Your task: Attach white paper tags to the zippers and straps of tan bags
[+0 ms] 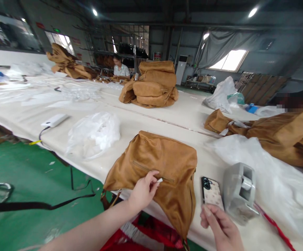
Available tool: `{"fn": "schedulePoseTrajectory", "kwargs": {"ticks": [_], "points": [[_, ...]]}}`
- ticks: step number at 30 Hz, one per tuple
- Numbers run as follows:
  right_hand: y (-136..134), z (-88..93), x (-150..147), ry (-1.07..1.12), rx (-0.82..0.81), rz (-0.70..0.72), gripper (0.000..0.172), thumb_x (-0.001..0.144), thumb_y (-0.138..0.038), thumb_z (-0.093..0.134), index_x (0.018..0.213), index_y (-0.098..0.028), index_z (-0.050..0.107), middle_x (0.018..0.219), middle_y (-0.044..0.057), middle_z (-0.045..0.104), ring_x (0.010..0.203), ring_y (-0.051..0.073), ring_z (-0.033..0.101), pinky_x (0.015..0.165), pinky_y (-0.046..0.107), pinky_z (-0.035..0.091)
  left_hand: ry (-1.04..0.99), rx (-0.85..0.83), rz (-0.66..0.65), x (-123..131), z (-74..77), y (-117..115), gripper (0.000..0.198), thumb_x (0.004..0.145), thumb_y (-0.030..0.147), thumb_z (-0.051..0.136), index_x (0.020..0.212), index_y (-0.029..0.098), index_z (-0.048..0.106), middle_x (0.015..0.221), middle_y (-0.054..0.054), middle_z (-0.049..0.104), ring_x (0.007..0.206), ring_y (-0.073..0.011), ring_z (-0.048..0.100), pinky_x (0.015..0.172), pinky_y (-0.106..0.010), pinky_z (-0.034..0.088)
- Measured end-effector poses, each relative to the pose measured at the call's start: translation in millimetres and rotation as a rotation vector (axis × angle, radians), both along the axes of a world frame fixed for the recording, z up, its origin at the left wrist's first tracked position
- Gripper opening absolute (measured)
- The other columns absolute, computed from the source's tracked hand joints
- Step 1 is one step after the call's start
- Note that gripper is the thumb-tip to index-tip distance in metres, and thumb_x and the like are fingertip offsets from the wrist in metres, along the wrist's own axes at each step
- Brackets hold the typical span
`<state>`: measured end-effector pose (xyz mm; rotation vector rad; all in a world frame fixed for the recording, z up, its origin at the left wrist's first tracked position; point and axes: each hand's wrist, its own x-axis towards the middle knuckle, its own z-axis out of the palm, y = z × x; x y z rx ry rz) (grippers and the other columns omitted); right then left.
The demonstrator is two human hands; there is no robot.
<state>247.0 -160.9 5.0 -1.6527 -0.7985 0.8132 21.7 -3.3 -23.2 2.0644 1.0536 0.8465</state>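
Note:
A tan leather bag (167, 153) lies flat at the table's front edge, its lower part hanging over. Across its face runs a zipper, with my left hand (142, 191) over it. Between that hand's thumb and index finger is a small white piece (159, 180), perhaps paper or tape, at the zipper line. My right hand (223, 225) is off the bag to the right, thumb and fingers pinched together. Whether anything is in that pinch I cannot make out. Just beyond it lies a phone (213, 192) in a patterned case, partly covered by the fingers.
A grey tape dispenser (241, 195) stands right of the phone, beside plastic sheeting (274, 181). More tan bags are stacked (153, 87) farther back and piled (274, 132) at right. A crumpled plastic bag (95, 134) and white power bank (55, 120) lie left. A person (121, 69) sits behind.

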Motion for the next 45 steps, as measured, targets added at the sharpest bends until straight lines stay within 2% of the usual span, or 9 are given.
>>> {"fn": "schedulePoseTrajectory", "kwargs": {"ticks": [4,9,15,20,26,29,36,41,45], "points": [[64,-3.1,-59,0.164,0.107,0.242,0.039,0.079,-0.058,0.064,0.079,-0.019,0.066,0.062,0.0,0.06,0.053,0.013,0.053,0.051,0.023,0.043,0.078,0.185,-0.025,-2,-4.4,-1,0.033,0.088,0.013,0.047,0.12,0.021,0.044,0.084,-0.001,0.068,0.079,-0.0178,0.067,0.077,-0.031,0.053],[107,-23.3,-80,0.164,0.059,0.377,0.041,0.078,-0.058,0.063,0.073,-0.017,0.063,0.058,-0.002,0.056,0.046,0.01,0.047,0.046,0.022,0.037,0.086,0.207,-0.035,-3,-13.0,-1,0.033,0.087,0.011,0.047,0.118,0.02,0.046,0.097,-0.005,0.068,0.088,-0.0215,0.066,0.083,-0.038,0.053],[110,-34.8,-79,0.157,-0.003,0.387,0.032,0.078,-0.049,0.062,0.07,-0.018,0.062,0.056,-0.003,0.055,0.044,0.009,0.045,0.044,0.022,0.036,0.058,0.132,-0.045,-3,-17.1,-4,0.032,0.089,0.014,0.044,0.12,0.019,0.049,0.105,-0.009,0.067,0.094,-0.0243,0.065,0.088,-0.043,0.051],[109,-34.7,-75,0.143,-0.06,0.396,0.026,0.077,-0.043,0.063,0.072,-0.018,0.064,0.056,-0.002,0.057,0.044,0.01,0.049,0.043,0.021,0.037,-0.002,-0.028,-0.071,-3,-4.1,0,0.027,0.089,0.018,0.045,0.111,0.02,0.061,0.107,-0.009,0.067,0.102,-0.0246,0.062,0.097,-0.046,0.045],[106,-33.7,-72,0.159,-0.073,0.442,0.033,0.075,-0.05,0.065,0.077,-0.017,0.067,0.064,0.001,0.064,0.051,0.013,0.058,0.049,0.023,0.046,-0.143,-0.429,-0.166,-2,7.7,17,0.03,0.089,0.036,0.048,0.091,0.013,0.067,0.069,-0.006,0.068,0.06,-0.0152,0.064,0.059,-0.028,0.054],[110,-33.4,-74,0.168,-0.077,0.441,0.036,0.074,-0.054,0.065,0.07,-0.018,0.065,0.062,0.001,0.064,0.049,0.013,0.057,0.047,0.023,0.046,-0.231,-0.543,-0.164,0,8.0,13,0.035,0.086,0.043,0.052,0.091,0.011,0.066,0.068,-0.005,0.068,0.058,-0.0132,0.062,0.058,-0.027,0.054],[118,-30.8,-78,0.19,-0.134,0.389,0.03,0.071,-0.045,0.068,0.064,-0.017,0.069,0.06,0.003,0.067,0.046,0.012,0.056,0.043,0.02,0.043,-0.35,-0.502,-0.067,2,7.3,-8,0.024,0.086,0.03,0.051,0.094,0.012,0.064,0.079,-0.005,0.067,0.071,-0.0141,0.063,0.07,-0.026,0.053],[118,-28.0,-83,0.296,-0.09,0.286,0.027,0.064,-0.041,0.071,0.056,-0.016,0.064,0.042,-0.005,0.05,0.032,0.005,0.032,0.033,0.019,0.02,-0.344,-0.414,-0.035,0,11.0,-13,0.019,0.086,0.022,0.052,0.096,0.015,0.066,0.084,-0.005,0.068,0.077,-0.0158,0.063,0.075,-0.027,0.052],[114,-25.6,-89,0.477,0.02,0.288,0.026,0.063,-0.041,0.07,0.06,-0.016,0.063,0.05,-0.004,0.052,0.035,0.004,0.028,0.035,0.021,0.014,-0.313,-0.312,-0.021,0,14.8,-18,0.019,0.089,0.02,0.049,0.097,0.016,0.066,0.087,-0.005,0.068,0.081,-0.0161,0.063,0.077,-0.027,0.051]]}}
